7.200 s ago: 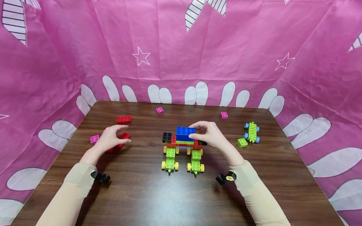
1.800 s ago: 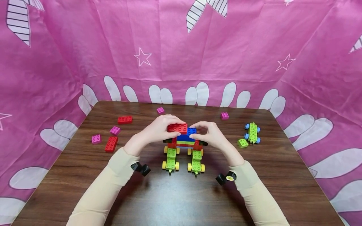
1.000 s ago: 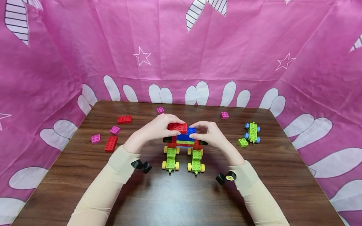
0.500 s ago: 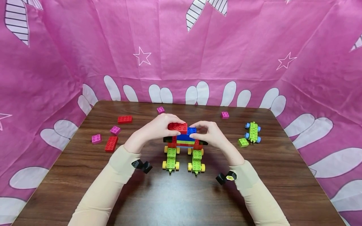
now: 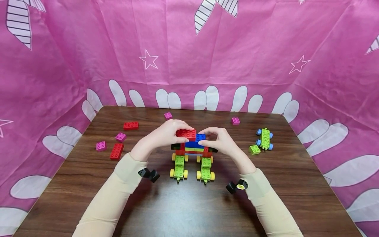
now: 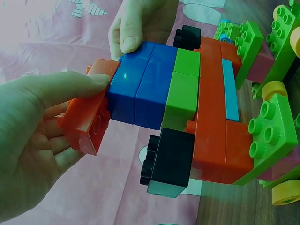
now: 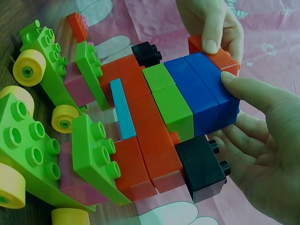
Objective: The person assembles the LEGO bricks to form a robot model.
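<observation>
My left hand [image 5: 167, 134] pinches a red building brick [image 5: 186, 133], thumb on the near side. That brick sits at the top of the model and juts out past the left end of the blue bricks [image 6: 140, 86]. On the right end of the upper blue brick [image 7: 206, 86] my right hand [image 5: 219, 140] grips with thumb and fingers. Below the blue lie green bricks [image 7: 171, 103], then red ones [image 7: 150, 136], with a black brick [image 6: 168, 161] at each side. Two green wheeled bases [image 5: 179, 169] with yellow wheels carry the model.
Left of the model lie two red bricks [image 5: 116, 151] and two pink bricks [image 5: 101, 146]. Two more pink bricks [image 5: 168, 115] are near the back edge. At the right are a green brick [image 5: 254, 149] and a green base with blue wheels [image 5: 265, 139].
Since the oldest frame, my left hand has moved right from the loose red bricks to the model's top, bringing a red brick. The right hand keeps its grip; the last second shows almost no motion.
</observation>
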{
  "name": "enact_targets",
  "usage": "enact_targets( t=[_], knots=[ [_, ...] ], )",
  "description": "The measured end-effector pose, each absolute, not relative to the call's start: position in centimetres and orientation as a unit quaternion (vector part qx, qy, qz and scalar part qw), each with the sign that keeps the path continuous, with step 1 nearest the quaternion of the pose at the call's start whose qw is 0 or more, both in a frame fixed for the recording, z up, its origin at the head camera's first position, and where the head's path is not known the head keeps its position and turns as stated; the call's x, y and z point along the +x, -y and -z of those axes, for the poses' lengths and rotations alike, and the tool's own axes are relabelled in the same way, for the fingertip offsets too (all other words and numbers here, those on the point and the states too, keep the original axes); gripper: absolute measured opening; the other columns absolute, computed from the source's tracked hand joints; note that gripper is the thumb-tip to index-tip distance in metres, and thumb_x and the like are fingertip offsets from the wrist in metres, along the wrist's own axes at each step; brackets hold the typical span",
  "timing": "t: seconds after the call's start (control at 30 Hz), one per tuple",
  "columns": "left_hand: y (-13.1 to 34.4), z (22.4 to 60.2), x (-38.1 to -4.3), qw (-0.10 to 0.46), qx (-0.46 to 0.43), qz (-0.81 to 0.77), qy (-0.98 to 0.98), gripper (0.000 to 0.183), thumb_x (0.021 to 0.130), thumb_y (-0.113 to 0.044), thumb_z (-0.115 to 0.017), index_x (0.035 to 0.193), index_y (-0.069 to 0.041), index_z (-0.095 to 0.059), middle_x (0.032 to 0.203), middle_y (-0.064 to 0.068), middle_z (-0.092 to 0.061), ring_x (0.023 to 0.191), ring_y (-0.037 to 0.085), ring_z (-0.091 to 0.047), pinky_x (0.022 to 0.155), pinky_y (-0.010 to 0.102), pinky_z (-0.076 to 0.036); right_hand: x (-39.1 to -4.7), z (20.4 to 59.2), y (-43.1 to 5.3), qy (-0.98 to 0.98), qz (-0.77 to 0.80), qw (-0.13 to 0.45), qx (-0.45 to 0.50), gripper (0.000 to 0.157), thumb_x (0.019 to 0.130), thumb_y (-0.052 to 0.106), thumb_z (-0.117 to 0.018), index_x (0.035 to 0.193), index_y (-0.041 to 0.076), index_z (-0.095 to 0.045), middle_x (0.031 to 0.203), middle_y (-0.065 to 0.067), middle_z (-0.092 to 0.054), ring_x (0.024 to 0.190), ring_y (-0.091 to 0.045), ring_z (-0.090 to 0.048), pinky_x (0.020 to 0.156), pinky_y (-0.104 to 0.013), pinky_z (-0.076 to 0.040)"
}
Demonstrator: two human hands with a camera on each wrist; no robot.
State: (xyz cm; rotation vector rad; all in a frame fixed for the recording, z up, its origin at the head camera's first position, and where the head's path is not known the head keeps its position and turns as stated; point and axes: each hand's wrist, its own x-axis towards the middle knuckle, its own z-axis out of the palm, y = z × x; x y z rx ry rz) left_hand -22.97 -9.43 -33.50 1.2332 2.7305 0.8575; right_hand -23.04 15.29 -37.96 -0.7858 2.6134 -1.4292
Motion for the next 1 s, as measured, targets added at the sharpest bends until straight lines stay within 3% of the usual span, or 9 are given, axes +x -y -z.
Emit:
enact_targets(
  t=[0.7, 1.0],
  knots=[
    [9.4, 34.1, -23.0, -0.004, 0.400, -0.286, -0.871, 0.037, 0.087, -0.017, -0.071, 0.122, -0.007, -0.066, 0.114, 0.010, -0.067, 0.102, 0.022, -0.059, 0.086, 0.035, -0.052, -22.8, 37.6, -15.3, -0.853, 0.456, 0.031, -0.253, 0.033, 0.083, 0.021, -0.077, 0.111, 0.005, -0.070, 0.103, -0.010, -0.071, 0.088, -0.021, -0.062, 0.077, -0.031, -0.055],
    [9.7, 35.1, -22.8, -0.028, 0.397, -0.292, -0.869, 0.043, 0.088, -0.020, -0.071, 0.127, -0.006, -0.062, 0.122, 0.011, -0.064, 0.112, 0.025, -0.057, 0.090, 0.038, -0.053, -22.8, 37.6, -15.3, -0.852, 0.458, 0.033, -0.253, 0.033, 0.083, 0.020, -0.077, 0.111, 0.005, -0.070, 0.103, -0.010, -0.071, 0.089, -0.021, -0.062, 0.078, -0.031, -0.055]
  ],
)
